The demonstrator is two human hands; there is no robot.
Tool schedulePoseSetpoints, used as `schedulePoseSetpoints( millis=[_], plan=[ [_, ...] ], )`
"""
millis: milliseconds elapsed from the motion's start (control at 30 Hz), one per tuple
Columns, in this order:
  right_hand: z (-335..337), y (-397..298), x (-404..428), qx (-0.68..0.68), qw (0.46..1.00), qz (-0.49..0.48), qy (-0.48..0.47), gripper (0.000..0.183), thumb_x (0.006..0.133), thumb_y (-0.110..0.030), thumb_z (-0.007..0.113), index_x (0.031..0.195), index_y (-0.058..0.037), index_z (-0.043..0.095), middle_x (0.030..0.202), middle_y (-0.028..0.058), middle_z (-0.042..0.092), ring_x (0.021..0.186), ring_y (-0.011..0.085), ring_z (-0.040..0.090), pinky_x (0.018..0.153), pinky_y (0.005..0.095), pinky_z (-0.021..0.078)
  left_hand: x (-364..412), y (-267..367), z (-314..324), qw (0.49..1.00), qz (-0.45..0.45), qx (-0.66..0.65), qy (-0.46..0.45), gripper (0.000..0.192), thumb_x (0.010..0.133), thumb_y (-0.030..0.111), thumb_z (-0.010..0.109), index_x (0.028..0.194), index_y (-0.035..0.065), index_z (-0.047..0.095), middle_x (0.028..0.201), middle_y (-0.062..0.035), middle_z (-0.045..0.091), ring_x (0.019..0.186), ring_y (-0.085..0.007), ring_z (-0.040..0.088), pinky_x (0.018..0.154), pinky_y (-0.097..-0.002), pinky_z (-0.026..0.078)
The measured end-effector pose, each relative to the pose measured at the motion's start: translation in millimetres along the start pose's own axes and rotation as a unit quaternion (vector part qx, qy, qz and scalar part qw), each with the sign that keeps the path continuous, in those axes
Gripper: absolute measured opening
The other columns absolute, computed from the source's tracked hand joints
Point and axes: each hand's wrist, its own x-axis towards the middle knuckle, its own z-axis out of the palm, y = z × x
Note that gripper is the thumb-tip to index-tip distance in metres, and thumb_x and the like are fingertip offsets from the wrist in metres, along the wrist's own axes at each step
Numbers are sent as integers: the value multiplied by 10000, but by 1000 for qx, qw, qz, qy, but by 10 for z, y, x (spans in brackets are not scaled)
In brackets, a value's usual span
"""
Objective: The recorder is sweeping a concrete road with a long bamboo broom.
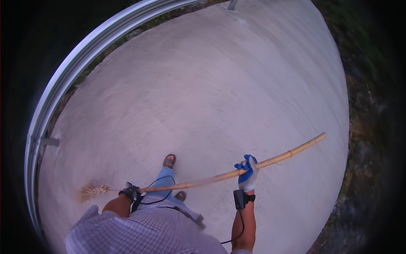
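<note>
A long bamboo pole (pixel 212 180) slants across the front of my body, its bare end out to the right. At its left end is a pale bristle head (pixel 92 192) like a broom's, close to the concrete and slightly blurred. My right hand (pixel 248 173), in a blue and grey work glove, wraps around the pole's right half. Lower on the pole, near the bristles, my gloved left hand (pixel 131 191) grips it; the wrist strap and forearm partly hide those fingers. Black devices with cables are strapped at both wrists.
Pale concrete pavement (pixel 203 104) spreads around my sandalled feet (pixel 169 161). A metal guardrail (pixel 63 76) on posts (pixel 50 142) bends along the left and far side. Dark rough ground with plants (pixel 361 133) borders the pavement's right edge.
</note>
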Motion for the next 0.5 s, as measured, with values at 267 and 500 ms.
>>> schedulePoseSetpoints(
  millis=[267,500],
  plan=[
    [709,37,493,-18,995,-31,93,217,868,-260,522,923,-50,510,603,-11,392,586,141,480,628,322,448,837,1444,347,881,-152,-437,100,288,823,329,485,601,163,409,516,-2,447,495,-171,461,522,-361,428],
    [211,48,685,5,968,28,251,267,839,-269,561,981,-48,511,685,-5,423,615,145,476,630,341,459,1287,2110,877,872,-163,-437,151,309,835,336,488,591,171,393,518,15,426,495,-163,438,522,-353,427]
  ],
)
